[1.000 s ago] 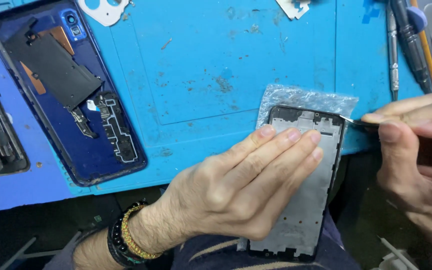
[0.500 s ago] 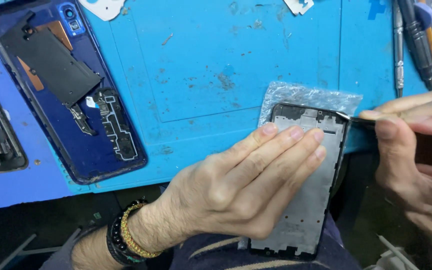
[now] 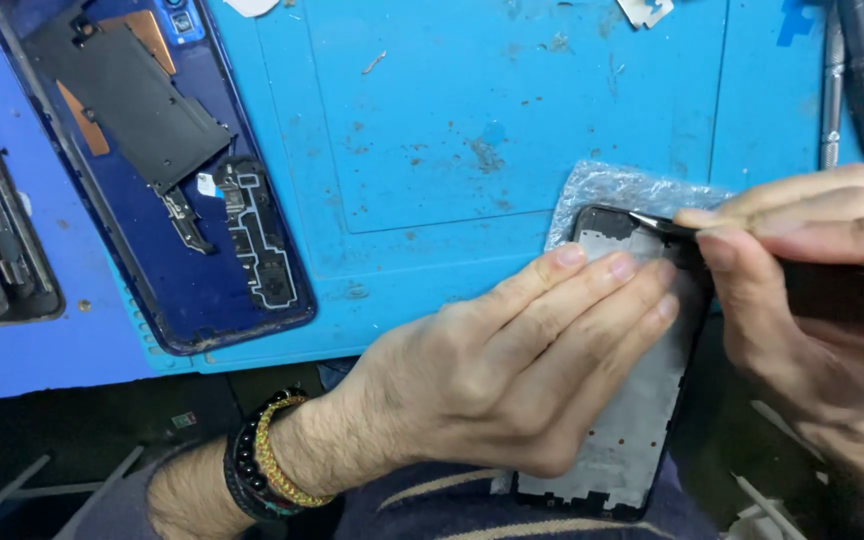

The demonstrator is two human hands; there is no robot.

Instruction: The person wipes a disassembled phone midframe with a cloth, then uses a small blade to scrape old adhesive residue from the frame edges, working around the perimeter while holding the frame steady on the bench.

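Nearest, a black rectangular phone frame with a grey metal inner plate [image 3: 642, 400] is pressed flat under the extended fingers of the left hand [image 3: 512, 385], at the near edge of the blue matted surface [image 3: 432, 120]. A thin dark metal tool [image 3: 657, 222] is pinched in the right hand [image 3: 802, 290], its tip touching the frame's top corner over crinkled clear plastic wrap [image 3: 612, 185]. Farther left, an opened dark blue phone back shell [image 3: 172, 180] is laid.

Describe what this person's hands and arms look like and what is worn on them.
Both are bare hands with no gloves and short, trimmed nails. The left hand has a hairy forearm bare to the picture's lower edge; its wrist carries a black beaded bracelet beside a yellow and red braided band. The right hand shows no ring or band; its wrist lies outside the picture. No sleeve shows on either arm.
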